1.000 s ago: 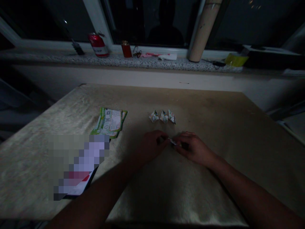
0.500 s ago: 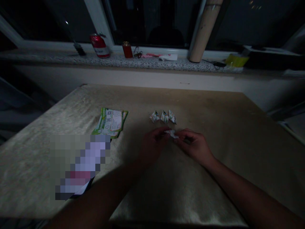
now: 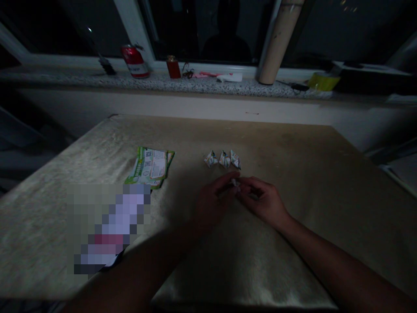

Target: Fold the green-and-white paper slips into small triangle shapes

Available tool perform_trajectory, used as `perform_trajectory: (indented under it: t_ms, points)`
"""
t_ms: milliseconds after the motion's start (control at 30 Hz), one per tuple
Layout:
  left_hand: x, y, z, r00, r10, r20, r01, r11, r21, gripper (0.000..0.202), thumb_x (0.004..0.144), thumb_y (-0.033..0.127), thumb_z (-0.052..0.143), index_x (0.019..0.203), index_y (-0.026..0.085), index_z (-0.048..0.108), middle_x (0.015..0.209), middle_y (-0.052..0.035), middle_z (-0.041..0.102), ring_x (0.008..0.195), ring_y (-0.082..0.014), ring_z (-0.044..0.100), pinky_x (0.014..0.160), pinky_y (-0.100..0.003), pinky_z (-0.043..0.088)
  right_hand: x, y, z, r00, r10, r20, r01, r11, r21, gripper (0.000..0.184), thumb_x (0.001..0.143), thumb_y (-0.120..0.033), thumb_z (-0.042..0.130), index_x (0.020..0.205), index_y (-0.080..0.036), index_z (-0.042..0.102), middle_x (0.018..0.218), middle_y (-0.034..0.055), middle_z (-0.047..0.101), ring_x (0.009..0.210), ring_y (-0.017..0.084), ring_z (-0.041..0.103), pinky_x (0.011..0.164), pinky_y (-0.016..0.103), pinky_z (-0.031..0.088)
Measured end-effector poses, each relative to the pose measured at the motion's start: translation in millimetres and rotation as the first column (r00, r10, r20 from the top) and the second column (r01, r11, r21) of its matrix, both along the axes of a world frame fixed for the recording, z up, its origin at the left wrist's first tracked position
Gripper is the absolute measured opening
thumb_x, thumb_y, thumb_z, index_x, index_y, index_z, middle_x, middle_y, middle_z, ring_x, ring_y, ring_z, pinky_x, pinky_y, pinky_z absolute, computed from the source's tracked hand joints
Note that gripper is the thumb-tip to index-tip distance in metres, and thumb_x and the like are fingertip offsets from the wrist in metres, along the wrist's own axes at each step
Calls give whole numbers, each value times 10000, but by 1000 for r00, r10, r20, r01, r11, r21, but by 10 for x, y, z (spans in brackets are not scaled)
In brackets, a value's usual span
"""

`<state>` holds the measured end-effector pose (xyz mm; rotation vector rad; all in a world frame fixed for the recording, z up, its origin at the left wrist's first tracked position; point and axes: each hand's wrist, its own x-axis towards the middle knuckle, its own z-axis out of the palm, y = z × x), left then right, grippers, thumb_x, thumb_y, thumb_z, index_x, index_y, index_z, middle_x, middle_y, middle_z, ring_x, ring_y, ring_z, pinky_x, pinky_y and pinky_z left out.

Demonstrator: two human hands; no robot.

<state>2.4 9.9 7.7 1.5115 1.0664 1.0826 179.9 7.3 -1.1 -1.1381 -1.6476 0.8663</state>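
Observation:
My left hand (image 3: 217, 195) and my right hand (image 3: 260, 195) meet above the middle of the table. Between their fingertips is a small crumpled white wrapper (image 3: 235, 184), mostly covered by the fingers; whether anything is inside it cannot be seen. Both hands are closed in a pinch on it. Just beyond them, three small pointed packets stand in a row: a left packet (image 3: 211, 159), a middle packet (image 3: 224, 160) and a right packet (image 3: 235, 160), each white with coloured print.
A green and white printed pouch (image 3: 151, 167) lies left of the hands on the cloth-covered table (image 3: 286, 156). Nearer me is a blurred-out flat device (image 3: 120, 221). The windowsill (image 3: 159, 84) holds a red can (image 3: 135, 63), a red lighter (image 3: 173, 68) and a wooden tube (image 3: 276, 52).
My fingers have closed in around the white wrapper, so less of it shows. The left fingertips have shifted slightly right, against the right ones. The packets and pouch stay put.

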Motion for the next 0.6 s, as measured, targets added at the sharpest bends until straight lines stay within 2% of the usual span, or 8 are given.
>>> perform_trajectory:
  t_ms: [133,300,600]
  points:
    - [-17,-9,6,998,-24,-54,26,999,34,406,918,315,595,1321,263,614,1266,-37,701,1158,-206,663,1045,-371,513,-4,-5,-2,999,2,-52,-6,997,-72,316,818,-355,737,1080,-181,715,816,41,674,677,141,616,641,276,536]
    - [-22,-6,2,994,-22,-106,25,999,31,406,919,319,576,1317,243,611,1258,-57,705,1129,-217,679,1009,-368,536,2,-4,8,999,2,-47,-5,998,-66,289,813,-361,737,1044,-187,727,791,35,676,674,144,613,626,269,529]
    - [-24,-9,-14,998,-30,-58,32,999,38,392,918,306,591,1304,247,624,1251,-40,709,1136,-202,673,1020,-346,525,-9,-11,20,992,29,-121,-46,989,-138,292,800,-383,751,1028,-201,735,742,13,658,625,131,584,580,255,490]
